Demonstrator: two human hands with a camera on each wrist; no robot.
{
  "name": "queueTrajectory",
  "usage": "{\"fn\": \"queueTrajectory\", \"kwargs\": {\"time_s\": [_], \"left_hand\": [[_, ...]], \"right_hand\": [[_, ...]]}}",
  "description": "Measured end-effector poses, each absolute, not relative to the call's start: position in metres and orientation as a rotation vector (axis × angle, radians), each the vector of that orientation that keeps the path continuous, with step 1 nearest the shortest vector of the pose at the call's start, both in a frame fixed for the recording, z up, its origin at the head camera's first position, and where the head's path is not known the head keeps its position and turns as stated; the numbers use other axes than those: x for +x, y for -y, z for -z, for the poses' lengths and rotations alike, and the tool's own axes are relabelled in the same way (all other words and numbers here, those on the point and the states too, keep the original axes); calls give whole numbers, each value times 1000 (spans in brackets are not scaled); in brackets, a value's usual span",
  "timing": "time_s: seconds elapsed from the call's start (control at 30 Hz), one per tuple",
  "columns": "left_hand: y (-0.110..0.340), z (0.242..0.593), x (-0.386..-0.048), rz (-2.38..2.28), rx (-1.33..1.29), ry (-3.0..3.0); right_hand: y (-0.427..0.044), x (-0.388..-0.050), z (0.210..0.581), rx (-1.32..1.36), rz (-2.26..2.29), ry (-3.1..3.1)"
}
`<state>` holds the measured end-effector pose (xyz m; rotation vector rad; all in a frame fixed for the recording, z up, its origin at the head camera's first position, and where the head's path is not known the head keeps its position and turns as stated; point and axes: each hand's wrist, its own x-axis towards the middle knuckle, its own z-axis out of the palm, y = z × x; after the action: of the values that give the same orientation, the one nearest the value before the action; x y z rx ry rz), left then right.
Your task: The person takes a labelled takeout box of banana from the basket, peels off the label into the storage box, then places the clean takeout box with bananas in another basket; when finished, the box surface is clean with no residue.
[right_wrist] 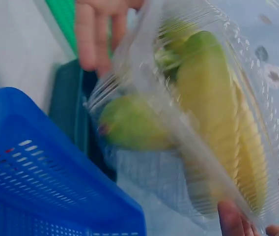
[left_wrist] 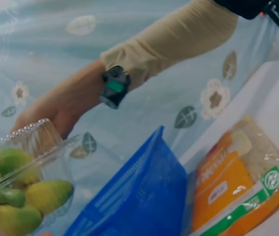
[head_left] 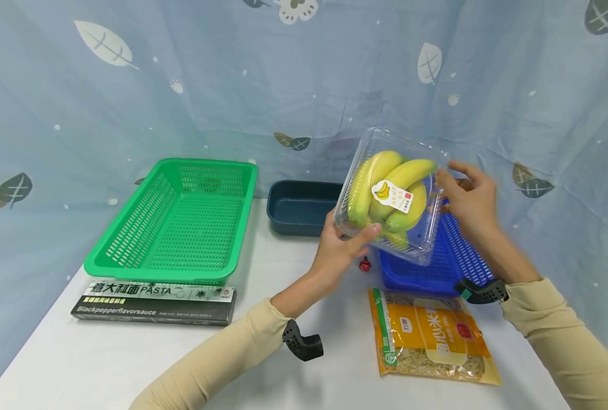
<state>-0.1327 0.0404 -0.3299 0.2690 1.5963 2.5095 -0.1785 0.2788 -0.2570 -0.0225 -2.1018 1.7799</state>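
Note:
A clear plastic box of bananas [head_left: 415,173] is held up, tilted, above the blue basket [head_left: 417,276]. My left hand [head_left: 337,250] grips its lower left corner, thumb over the front. At its right edge my right hand [head_left: 469,196] pinches the rim with thumb and fingers. The right wrist view shows the bananas [right_wrist: 206,98] through the plastic, with fingertips on the rim at lower right. In the left wrist view the box [left_wrist: 26,191] is at the lower left, partly cut off.
A green basket [head_left: 191,233] stands at the left, a black pasta box [head_left: 155,304] in front of it. Behind the middle is a dark teal container [head_left: 301,208]. An orange bag [head_left: 432,336] lies before the blue basket. A small red item [head_left: 365,264] sits beside that basket.

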Motion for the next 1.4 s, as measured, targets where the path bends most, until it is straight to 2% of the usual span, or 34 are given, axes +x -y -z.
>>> {"fn": "queueTrajectory", "kwargs": {"time_s": [0.53,0.77,0.97,1.2,1.4], "left_hand": [[-2,330,-138,-2525,265,-1590],[17,327,-130,-2479,323,-1637],[41,317,-124,-2489,323,-1653],[67,303,-118,-2527,332,-1776],[86,296,-111,-2515,485,-1867]], "right_hand": [[-273,-168,258,2,-1553,2359],[-282,-164,251,214,-1502,2592],[-278,-144,246,439,-1617,2622],[-260,-114,245,491,-1496,2564],[-249,-96,247,492,-1458,2556]]}}
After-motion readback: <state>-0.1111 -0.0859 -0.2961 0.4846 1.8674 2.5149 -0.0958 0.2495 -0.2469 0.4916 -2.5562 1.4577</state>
